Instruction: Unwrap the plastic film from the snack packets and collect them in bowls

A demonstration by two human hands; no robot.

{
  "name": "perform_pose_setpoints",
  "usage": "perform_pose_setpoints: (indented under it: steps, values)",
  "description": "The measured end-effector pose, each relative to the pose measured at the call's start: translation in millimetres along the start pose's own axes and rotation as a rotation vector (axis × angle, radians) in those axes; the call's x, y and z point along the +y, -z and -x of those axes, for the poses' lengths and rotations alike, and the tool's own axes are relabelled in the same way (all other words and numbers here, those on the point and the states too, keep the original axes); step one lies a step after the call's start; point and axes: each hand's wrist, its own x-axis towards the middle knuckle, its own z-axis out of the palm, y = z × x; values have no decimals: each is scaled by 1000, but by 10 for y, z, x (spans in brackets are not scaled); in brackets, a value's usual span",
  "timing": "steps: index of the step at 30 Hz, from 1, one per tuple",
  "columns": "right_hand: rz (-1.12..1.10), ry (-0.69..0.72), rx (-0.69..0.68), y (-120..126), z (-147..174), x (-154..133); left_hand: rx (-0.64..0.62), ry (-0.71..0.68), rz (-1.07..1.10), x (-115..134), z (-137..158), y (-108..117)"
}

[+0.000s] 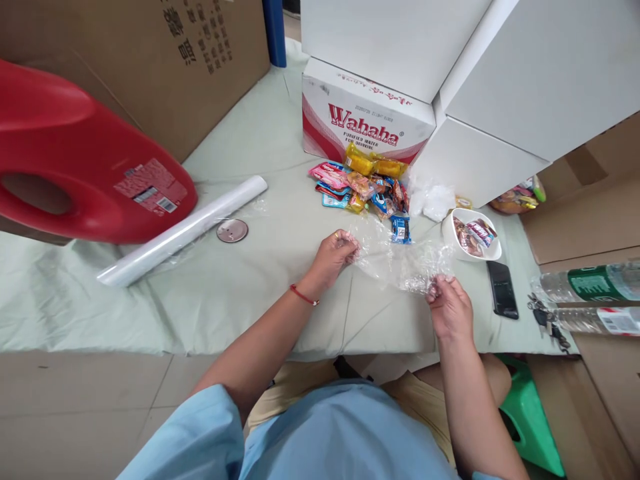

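Note:
A crumpled sheet of clear plastic film (395, 263) is stretched between my two hands above the cloth. My left hand (336, 255) pinches its left edge, fingers closed. At the lower right edge, my right hand (449, 303) grips it between thumb and fingers. Just beyond the film lies a pile of wrapped snacks (367, 183) in yellow, pink and blue packets. One small blue packet (401, 229) sits nearest the film. Right of the film stands a white bowl (495, 252) with several wrapped snacks in it.
A long roll of plastic film (185, 230) lies at left beside a round metal disc (233, 230). The red jug (95, 160) stands behind it. A Wahaha carton (367, 117) backs the snacks. At right are a phone (502, 290), keys (549, 323) and plastic bottles (595, 283).

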Motion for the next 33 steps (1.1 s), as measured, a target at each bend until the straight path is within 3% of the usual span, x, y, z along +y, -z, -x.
perform_pose_setpoints:
  steps: [3, 5, 8, 10, 16, 20, 24, 29, 33]
  values:
    - [57, -68, 17, 235, 53, 69, 9, 6, -8, 39, 7, 5]
    - [184, -15, 91, 374, 78, 159, 25, 22, -11, 59, 12, 12]
    - [456, 270, 277, 481, 125, 231, 44, 34, -31, 66, 9, 18]
    - [584, 470, 279, 436, 168, 206, 42, 25, -52, 54, 4, 15]
    - [901, 916, -203, -133, 181, 104, 45, -7, -62, 16, -8, 2]
    - [1042, 1021, -440, -434, 65, 192, 46, -8, -36, 5, -13, 1]
    - [1002, 907, -483, -560, 21, 235, 39, 11, 31, 30, -9, 1]
    - [533, 372, -413, -683, 53, 134, -122, 66, 278, 85, 66, -55]
    - [263, 177, -368, -817, 69, 67, -154, -24, 185, 2, 125, -131]
